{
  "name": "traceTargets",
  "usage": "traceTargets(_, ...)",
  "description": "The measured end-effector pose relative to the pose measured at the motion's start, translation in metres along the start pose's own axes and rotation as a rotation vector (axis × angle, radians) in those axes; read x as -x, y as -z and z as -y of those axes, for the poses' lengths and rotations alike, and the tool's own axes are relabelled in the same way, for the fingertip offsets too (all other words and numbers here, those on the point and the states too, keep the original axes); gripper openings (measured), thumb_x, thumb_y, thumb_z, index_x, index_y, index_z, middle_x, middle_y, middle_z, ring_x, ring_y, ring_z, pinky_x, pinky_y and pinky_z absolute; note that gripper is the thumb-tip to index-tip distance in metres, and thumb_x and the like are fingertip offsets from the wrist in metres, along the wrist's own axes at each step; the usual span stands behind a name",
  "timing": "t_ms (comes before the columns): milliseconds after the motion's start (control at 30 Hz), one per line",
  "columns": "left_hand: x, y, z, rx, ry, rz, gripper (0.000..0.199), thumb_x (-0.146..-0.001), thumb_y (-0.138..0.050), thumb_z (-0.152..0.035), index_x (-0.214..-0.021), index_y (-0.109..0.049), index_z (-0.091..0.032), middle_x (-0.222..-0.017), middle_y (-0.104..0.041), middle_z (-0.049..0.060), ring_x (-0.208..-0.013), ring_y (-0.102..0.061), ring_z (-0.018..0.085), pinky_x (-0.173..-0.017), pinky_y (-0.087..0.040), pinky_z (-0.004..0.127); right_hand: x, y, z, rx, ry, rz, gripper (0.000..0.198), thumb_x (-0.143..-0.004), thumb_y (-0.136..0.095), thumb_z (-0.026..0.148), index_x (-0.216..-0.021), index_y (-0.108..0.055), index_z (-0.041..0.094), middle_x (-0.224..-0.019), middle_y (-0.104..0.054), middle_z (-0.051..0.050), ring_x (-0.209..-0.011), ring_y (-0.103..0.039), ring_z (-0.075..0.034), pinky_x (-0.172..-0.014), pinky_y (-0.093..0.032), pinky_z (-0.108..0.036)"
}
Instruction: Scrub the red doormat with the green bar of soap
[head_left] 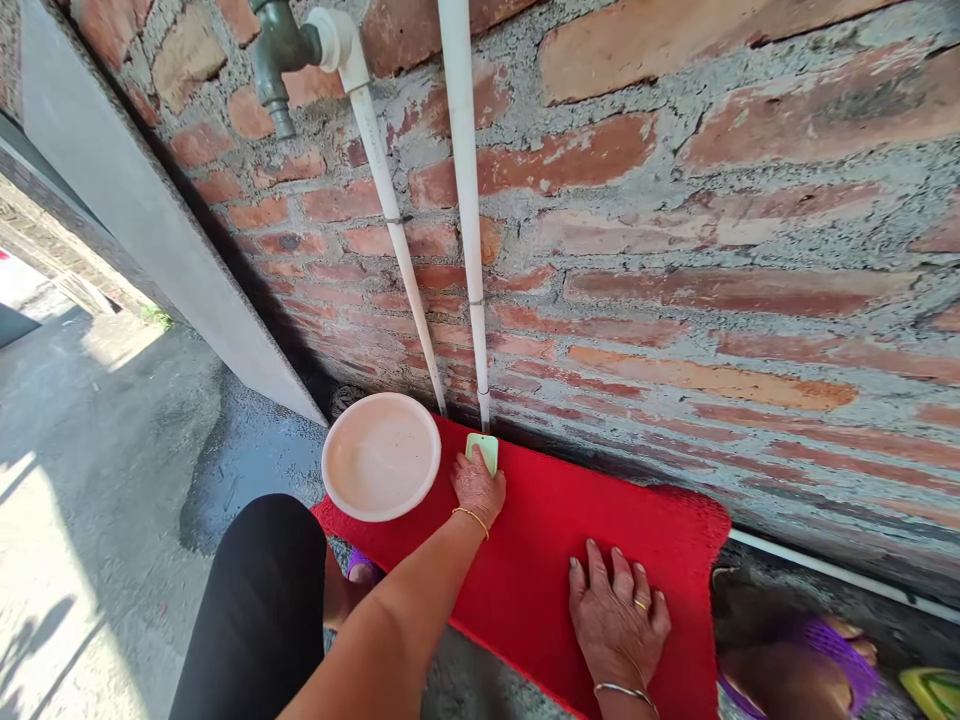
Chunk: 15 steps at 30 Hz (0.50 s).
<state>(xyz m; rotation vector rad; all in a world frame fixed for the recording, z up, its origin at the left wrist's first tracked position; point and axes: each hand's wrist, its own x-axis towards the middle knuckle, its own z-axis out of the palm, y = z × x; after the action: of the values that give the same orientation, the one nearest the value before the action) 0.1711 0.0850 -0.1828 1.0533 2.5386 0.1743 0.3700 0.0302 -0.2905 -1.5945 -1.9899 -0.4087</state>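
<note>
A red cloth (529,590) with a rough, fluffy right edge lies spread out flat below the brick wall. Near its far edge, my left hand (478,490) has its fingers closed over a pale green rectangular block (485,450) with a small hole at its far end; the block's underside is hidden. My right hand (619,615) rests palm down on the right part of the cloth, fingers spread, holding nothing. Left of my left hand, a pale pink plastic basin (381,455) stands on the cloth's left end.
Above the basin, a dark tap (279,60) juts from a white pipe (390,200). Another white pipe (466,200) runs down the brick wall (675,220). A grey slab (157,200) leans at left, beside wet concrete (247,460). Purple footwear (825,650) shows at lower right.
</note>
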Motion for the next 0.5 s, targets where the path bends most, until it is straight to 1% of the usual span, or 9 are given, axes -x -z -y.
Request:
traceTargets(67,0.012,-0.015,-0.015,-0.019,-0.101,0.051,0.070,-0.089,-0.055,-0.042,-0.153,-0.036,-0.021,-0.143,-0.051,0.019,-0.125,-0.052,0.031,-0.105,-0.042,0.045,0.001,-0.001,0.000,-0.038,-0.044,0.034,0.036,-0.095,-0.049,0.037,-0.115,-0.075,0.023,-0.116,-0.070,-0.014,-0.117,-0.056,-0.033,-0.097,-0.039,-0.051)
traceTargets(133,0.030,-0.034,-0.027,-0.036,-0.233,0.119,0.072,-0.089,-0.055,-0.045,-0.154,-0.034,-0.023,-0.148,-0.046,0.018,-0.130,-0.049,0.032,-0.109,-0.039,0.047,0.002,-0.001,0.001,-0.068,-0.077,0.064,0.036,-0.095,-0.048,0.037,-0.118,-0.074,0.026,-0.115,-0.070,-0.012,-0.117,-0.056,-0.033,-0.098,-0.037,-0.052)
traceTargets(200,0.049,-0.050,-0.032,-0.044,-0.354,0.190,0.074,-0.088,-0.054,-0.048,-0.155,-0.032,-0.026,-0.151,-0.044,0.016,-0.133,-0.046,0.033,-0.112,-0.037,0.048,0.002,-0.001,0.001,-0.079,-0.081,0.071,0.038,-0.095,-0.046,0.037,-0.118,-0.074,0.024,-0.116,-0.069,-0.014,-0.118,-0.055,-0.033,-0.099,-0.037,-0.052)
traceTargets(233,0.058,-0.056,-0.031,-0.044,-0.399,0.215,0.075,-0.088,-0.054,-0.050,-0.156,-0.031,-0.027,-0.151,-0.044,0.015,-0.133,-0.045,0.033,-0.112,-0.036,0.049,0.003,-0.001,0.001,-0.079,-0.075,0.070,0.040,-0.095,-0.045,0.037,-0.117,-0.074,0.022,-0.117,-0.069,-0.015,-0.119,-0.054,-0.033,-0.099,-0.037,-0.052)
traceTargets(300,0.069,-0.059,-0.019,-0.043,-0.440,0.222,0.076,-0.088,-0.053,-0.053,-0.156,-0.030,-0.028,-0.149,-0.045,0.014,-0.131,-0.046,0.033,-0.112,-0.037,0.049,0.002,0.000,0.001,-0.076,-0.066,0.081,0.042,-0.096,-0.043,0.038,-0.115,-0.074,0.020,-0.119,-0.067,-0.016,-0.120,-0.052,-0.033,-0.100,-0.036,-0.052)
traceTargets(333,0.072,-0.057,-0.009,-0.043,-0.432,0.202,0.076,-0.088,-0.053,-0.054,-0.156,-0.031,-0.028,-0.146,-0.047,0.014,-0.129,-0.047,0.033,-0.111,-0.037,0.048,0.002,0.001,0.002,-0.077,-0.069,0.092,0.042,-0.096,-0.042,0.039,-0.115,-0.075,0.019,-0.120,-0.067,-0.016,-0.121,-0.052,-0.033,-0.100,-0.035,-0.051)
traceTargets(400,0.070,-0.047,0.018,-0.050,-0.361,0.137,0.074,-0.088,-0.054,-0.051,-0.155,-0.033,-0.027,-0.140,-0.051,0.014,-0.125,-0.050,0.031,-0.108,-0.040,0.046,0.001,0.003,0.002,-0.081,-0.090,0.118,0.040,-0.096,-0.044,0.039,-0.115,-0.075,0.021,-0.121,-0.067,-0.015,-0.120,-0.052,-0.033,-0.100,-0.035,-0.051)
traceTargets(500,0.057,-0.024,0.064,-0.070,-0.182,0.032,0.067,-0.090,-0.056,-0.043,-0.152,-0.038,-0.024,-0.134,-0.055,0.014,-0.120,-0.054,0.029,-0.103,-0.044,0.041,-0.001,0.005,0.003,-0.086,-0.102,0.128,0.037,-0.095,-0.048,0.038,-0.114,-0.075,0.024,-0.118,-0.068,-0.013,-0.118,-0.053,-0.034,-0.099,-0.035,-0.051)
